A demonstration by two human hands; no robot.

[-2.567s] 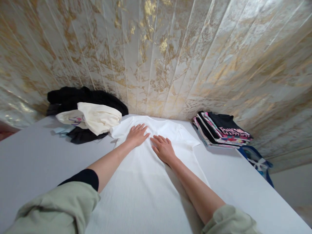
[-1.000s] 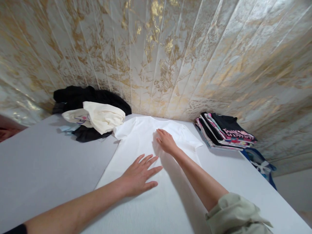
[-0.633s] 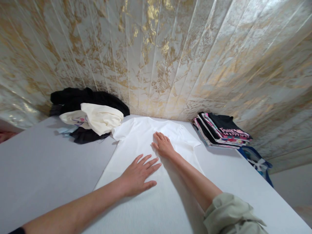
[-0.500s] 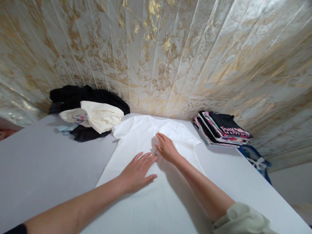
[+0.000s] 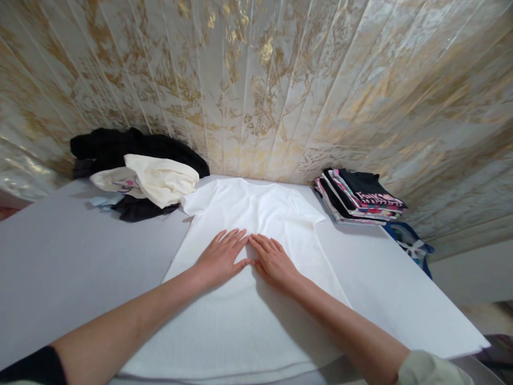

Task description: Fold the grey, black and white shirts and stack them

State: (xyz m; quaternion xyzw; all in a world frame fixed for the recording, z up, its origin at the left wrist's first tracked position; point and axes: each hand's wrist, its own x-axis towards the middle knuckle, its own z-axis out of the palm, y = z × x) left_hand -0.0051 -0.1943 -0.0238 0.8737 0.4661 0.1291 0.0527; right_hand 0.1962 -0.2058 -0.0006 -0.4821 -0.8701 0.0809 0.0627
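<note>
A white short-sleeved T-shirt (image 5: 240, 326) lies spread out on the table, its neck toward the wall and its ribbed hem toward me. My left hand (image 5: 223, 258) rests flat on the middle of the shirt, fingers stretched out and thumb apart. Beside it my right hand (image 5: 273, 260) lies flat on the same cloth, fingers extended. The fingertips of the two hands almost meet at the shirt's centre. Small wrinkles run across the chest above them.
On the far left of the white table (image 5: 80, 278) is a loose heap with a cream garment (image 5: 160, 179) and black clothing (image 5: 132, 144). A stack of folded clothes (image 5: 356, 198) sits at the back right, above a blue bag (image 5: 409, 246). A patterned curtain (image 5: 256, 96) hangs behind.
My right hand has come down and back toward me, now flat on the shirt beside my left hand. The view has shifted, and the shirt's hem now shows.
</note>
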